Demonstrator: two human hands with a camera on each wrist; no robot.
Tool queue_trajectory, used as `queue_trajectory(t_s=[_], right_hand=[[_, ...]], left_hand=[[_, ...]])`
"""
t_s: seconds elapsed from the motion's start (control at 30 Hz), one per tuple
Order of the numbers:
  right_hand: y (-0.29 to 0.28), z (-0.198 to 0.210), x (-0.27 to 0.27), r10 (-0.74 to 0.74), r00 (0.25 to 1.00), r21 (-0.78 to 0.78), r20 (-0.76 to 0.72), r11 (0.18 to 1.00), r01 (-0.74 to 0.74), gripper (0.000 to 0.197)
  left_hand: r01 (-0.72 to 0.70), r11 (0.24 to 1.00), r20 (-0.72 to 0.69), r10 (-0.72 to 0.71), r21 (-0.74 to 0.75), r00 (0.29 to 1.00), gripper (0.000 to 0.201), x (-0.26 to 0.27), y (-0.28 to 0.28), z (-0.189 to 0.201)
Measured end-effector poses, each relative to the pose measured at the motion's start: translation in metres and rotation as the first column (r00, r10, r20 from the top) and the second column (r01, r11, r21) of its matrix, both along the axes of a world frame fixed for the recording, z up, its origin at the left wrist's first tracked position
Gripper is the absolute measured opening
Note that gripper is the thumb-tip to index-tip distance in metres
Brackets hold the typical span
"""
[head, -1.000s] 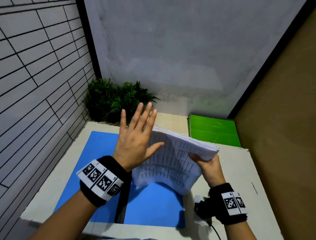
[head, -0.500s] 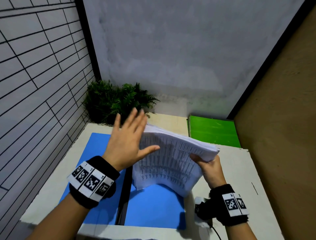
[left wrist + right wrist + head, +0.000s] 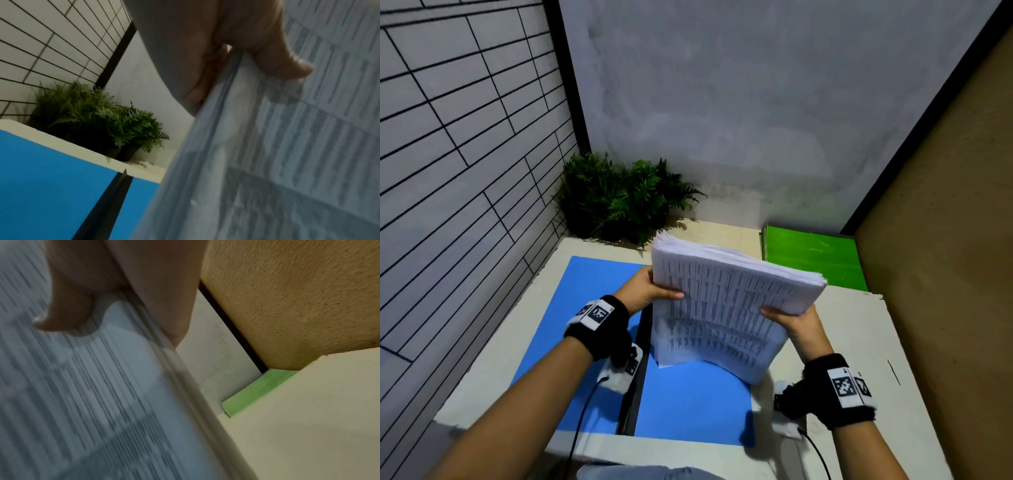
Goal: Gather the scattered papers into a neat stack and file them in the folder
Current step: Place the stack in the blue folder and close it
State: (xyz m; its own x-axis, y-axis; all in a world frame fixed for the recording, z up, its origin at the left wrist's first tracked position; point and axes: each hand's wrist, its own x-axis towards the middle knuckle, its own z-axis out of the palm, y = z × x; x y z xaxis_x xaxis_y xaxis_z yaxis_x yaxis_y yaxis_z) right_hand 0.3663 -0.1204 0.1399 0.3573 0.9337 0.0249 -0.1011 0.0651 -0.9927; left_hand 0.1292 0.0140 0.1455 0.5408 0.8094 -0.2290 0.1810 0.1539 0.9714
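Both hands grip my paper stack (image 3: 726, 301): left hand (image 3: 643, 291) pinches its 9 o'clock edge w/ thumb on top, right hand (image 3: 796, 323) pinches the 4 o'clock edge. Stack's tilted, held up over the open blue folder (image 3: 589, 308) on the table (image 3: 859, 342). Green folder (image 3: 813, 258) at 1 o'clock, plant (image 3: 619, 198) at 11.

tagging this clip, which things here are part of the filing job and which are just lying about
Part of the job:
paper stack, held by left hand and right hand
blue folder, open on the table

Just lying about:
green folder
potted ferns
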Motion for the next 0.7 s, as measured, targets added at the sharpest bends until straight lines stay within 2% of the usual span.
queue_trajectory(t_s=[0.07, 0.1, 0.13, 0.17, 0.3, 0.37, 0.43, 0.5, 0.57, 0.63, 0.7], right_hand=[[0.003, 0.001, -0.002, -0.002, 1.000, -0.036, 0.018, 0.999, 0.003, 0.049], [0.005, 0.004, -0.001, -0.023, 0.999, -0.031, 0.031, 0.999, 0.024, 0.042], [0.007, 0.010, 0.002, -0.038, 0.998, -0.006, 0.048, 0.999, 0.038, 0.031], [0.008, 0.017, 0.006, -0.051, 0.997, 0.023, 0.061, 0.999, 0.049, 0.030], [0.014, 0.027, 0.015, -0.044, 0.993, 0.033, 0.105, 0.999, 0.041, 0.037], [0.011, 0.016, 0.015, -0.004, 0.995, -0.027, 0.098, 1.000, 0.007, 0.031], [0.009, -0.004, 0.017, 0.015, 0.999, -0.110, 0.045, 0.994, -0.010, 0.043], [0.009, -0.026, 0.015, 0.040, 0.998, -0.196, 0.043, 0.980, -0.031, 0.040], [0.008, -0.043, 0.010, 0.052, 0.993, -0.263, 0.105, 0.964, -0.023, 0.039], [0.007, -0.055, 0.006, 0.018, 0.983, -0.300, 0.181, 0.953, 0.037, 0.034], [0.008, -0.056, 0.007, -0.030, 0.985, -0.307, 0.172, 0.948, 0.082, 0.025]], left_hand=[[-0.081, 0.997, 0.018, 0.081, -0.010, 0.997, 0.065, 0.007, -0.002, 0.000], [-0.110, 0.994, 0.055, 0.110, 0.006, 0.992, 0.060, 0.010, -0.003, 0.002], [-0.134, 0.991, 0.103, 0.130, 0.031, 0.986, 0.047, 0.011, -0.004, 0.007], [-0.142, 0.988, 0.150, 0.130, 0.066, 0.980, 0.036, 0.013, -0.008, 0.015], [-0.130, 0.987, 0.218, 0.108, 0.091, 0.970, 0.044, 0.006, -0.010, 0.025], [-0.044, 0.996, 0.156, 0.031, 0.077, 0.987, 0.046, 0.005, -0.010, 0.018], [0.005, 0.998, 0.067, -0.009, 0.056, 0.998, 0.040, 0.012, -0.009, 0.008], [-0.032, 0.999, 0.013, 0.032, -0.019, 0.999, 0.036, 0.021, -0.010, -0.005], [-0.068, 0.996, -0.058, 0.064, -0.063, 0.996, 0.041, 0.029, -0.016, -0.021], [-0.093, 0.995, -0.117, 0.087, -0.044, 0.989, 0.047, 0.033, -0.021, -0.038], [-0.130, 0.991, -0.114, 0.125, -0.034, 0.986, 0.037, 0.032, -0.019, -0.046]])
